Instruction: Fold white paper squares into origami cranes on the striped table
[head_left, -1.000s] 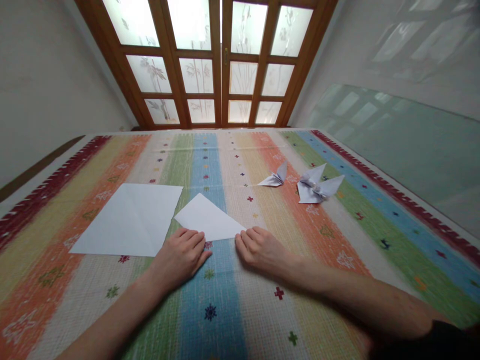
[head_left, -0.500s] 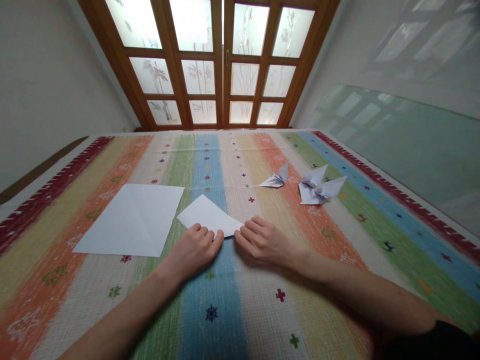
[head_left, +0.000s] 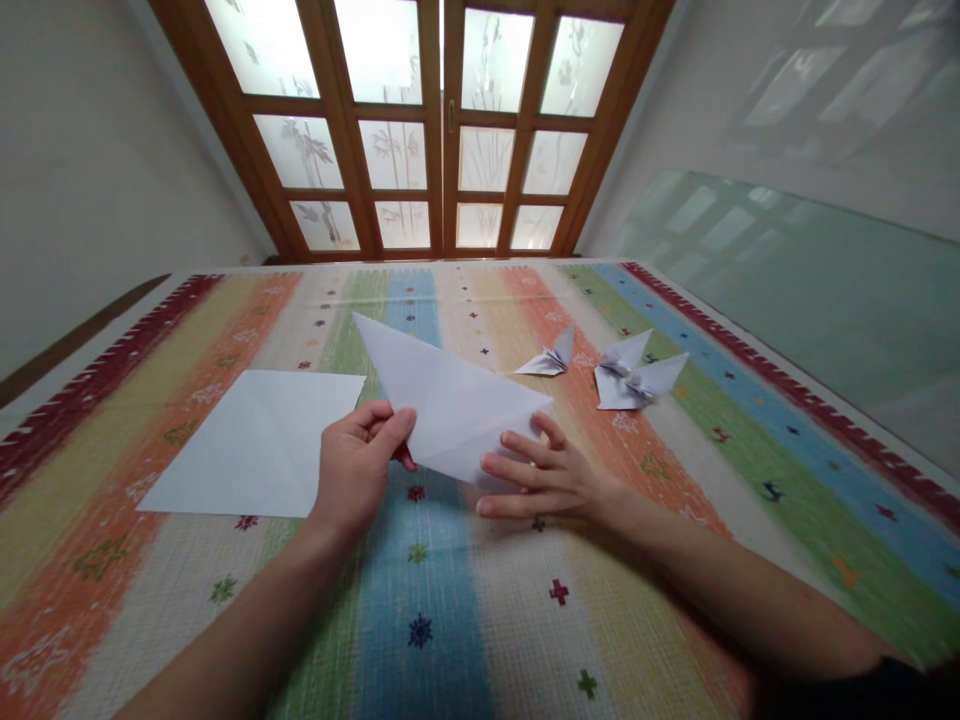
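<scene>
A white paper folded into a triangle (head_left: pixel 450 395) is lifted off the striped cloth, tilted up toward me. My left hand (head_left: pixel 358 465) pinches its near left edge between thumb and fingers. My right hand (head_left: pixel 541 470) has its fingers spread under and against the paper's right corner, supporting it. A flat white sheet (head_left: pixel 259 440) with creases lies on the cloth to the left of my left hand.
Two folded paper cranes, a small one (head_left: pixel 551 355) and a larger one (head_left: pixel 637 378), rest on the cloth at the right. The colourful striped cloth (head_left: pixel 465 620) covers the surface. Wooden glazed doors (head_left: pixel 442 120) stand at the far end, with walls on both sides.
The triangle lay flat with both hands pressing its near edge. Now both hands have picked it up and it stands tilted above the cloth.
</scene>
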